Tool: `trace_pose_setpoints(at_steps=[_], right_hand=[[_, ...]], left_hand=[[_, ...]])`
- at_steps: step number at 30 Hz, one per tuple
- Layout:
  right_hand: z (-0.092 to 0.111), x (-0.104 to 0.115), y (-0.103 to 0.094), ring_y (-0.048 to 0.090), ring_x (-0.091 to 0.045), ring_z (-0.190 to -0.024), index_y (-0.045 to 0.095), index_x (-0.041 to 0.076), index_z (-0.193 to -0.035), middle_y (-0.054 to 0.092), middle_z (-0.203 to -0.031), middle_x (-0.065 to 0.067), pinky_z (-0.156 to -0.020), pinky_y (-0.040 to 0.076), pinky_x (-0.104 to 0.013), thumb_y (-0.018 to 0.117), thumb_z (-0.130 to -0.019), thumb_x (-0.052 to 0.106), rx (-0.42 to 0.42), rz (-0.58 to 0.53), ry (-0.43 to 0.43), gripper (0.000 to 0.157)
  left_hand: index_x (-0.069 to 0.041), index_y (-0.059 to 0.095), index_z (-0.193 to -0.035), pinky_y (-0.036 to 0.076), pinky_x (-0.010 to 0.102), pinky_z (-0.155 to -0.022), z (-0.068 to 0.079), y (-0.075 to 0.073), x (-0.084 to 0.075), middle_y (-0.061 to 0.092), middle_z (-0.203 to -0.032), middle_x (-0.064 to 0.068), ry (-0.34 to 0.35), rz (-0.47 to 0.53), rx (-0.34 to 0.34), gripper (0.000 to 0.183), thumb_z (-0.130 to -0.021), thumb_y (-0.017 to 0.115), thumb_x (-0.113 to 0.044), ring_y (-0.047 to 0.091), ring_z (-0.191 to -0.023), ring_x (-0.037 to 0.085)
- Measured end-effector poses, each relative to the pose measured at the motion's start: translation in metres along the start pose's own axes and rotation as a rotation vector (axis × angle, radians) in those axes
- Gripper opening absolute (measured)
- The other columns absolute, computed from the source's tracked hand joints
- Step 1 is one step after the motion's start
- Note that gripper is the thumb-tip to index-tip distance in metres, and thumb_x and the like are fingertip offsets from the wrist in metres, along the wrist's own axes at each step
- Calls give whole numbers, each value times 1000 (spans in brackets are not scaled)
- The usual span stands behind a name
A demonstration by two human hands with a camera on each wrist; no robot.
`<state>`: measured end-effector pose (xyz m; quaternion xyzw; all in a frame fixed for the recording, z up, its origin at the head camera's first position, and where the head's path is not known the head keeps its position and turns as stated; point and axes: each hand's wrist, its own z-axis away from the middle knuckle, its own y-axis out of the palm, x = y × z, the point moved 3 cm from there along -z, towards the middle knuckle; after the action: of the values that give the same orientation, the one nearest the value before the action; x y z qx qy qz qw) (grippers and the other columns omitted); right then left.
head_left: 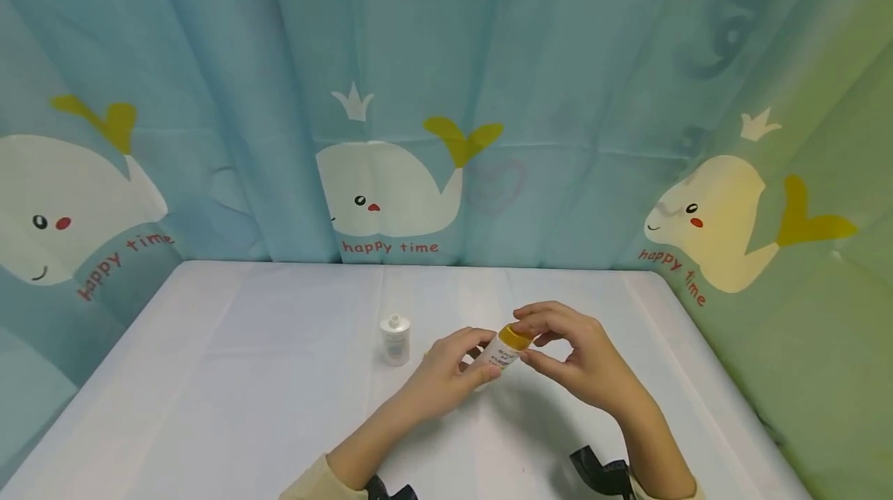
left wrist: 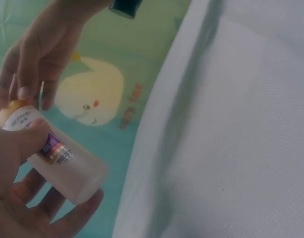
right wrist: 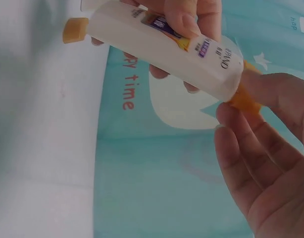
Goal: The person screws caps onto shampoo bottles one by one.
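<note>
Tilted above the white table is a white bottle (head_left: 498,355) with printed lettering and a purple-and-orange label, plainest in the right wrist view. My left hand (head_left: 443,376) grips its body, thumb (left wrist: 35,136) across the label and fingers behind. At the upper end is an orange-yellow cap (head_left: 515,337). My right hand (head_left: 575,353) pinches this cap between thumb and fingertips; the right wrist view shows the fingers (right wrist: 238,129) around its edge. The cap sits against the bottle's neck.
A small clear bottle (head_left: 395,341) with a white nozzle top stands left of my hands. A small orange cap-like piece (right wrist: 75,29) appears beyond the held bottle's base. Behind the table (head_left: 279,376) hangs a blue-green curtain (head_left: 558,58) printed with whales.
</note>
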<state>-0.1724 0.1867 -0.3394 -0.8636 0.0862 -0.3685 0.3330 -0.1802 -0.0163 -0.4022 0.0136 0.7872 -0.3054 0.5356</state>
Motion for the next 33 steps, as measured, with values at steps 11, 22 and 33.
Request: trace_pose_setpoints(at_steps=[11, 22, 33], right_hand=[[1, 1, -3, 67, -15, -104, 70, 18, -108, 67, -122, -2, -82, 58, -27, 83, -80, 7, -4, 13, -21, 33], [-2, 4, 6, 67, -18, -110, 63, 19, -96, 69, -118, -1, -87, 57, -32, 83, -81, 10, -1, -70, 16, 27], [-1, 2, 0, 66, -14, -105, 69, 16, -119, 67, -122, -1, -80, 58, -30, 75, -86, 1, 1, 12, -11, 36]], left_hand=[[-18, 60, -134, 54, 23, -81, 1, -2, -3, 65, -118, -5, 2, 4, 11, 42, -96, 67, -33, 60, -103, 10], [-17, 60, -134, 55, 23, -80, 3, -2, -6, 64, -118, -6, 18, 7, 28, 43, -96, 66, -37, 59, -101, 9], [-18, 60, -133, 54, 24, -81, 0, -6, -5, 64, -120, -5, 12, 12, 12, 40, -96, 66, -32, 59, -102, 10]])
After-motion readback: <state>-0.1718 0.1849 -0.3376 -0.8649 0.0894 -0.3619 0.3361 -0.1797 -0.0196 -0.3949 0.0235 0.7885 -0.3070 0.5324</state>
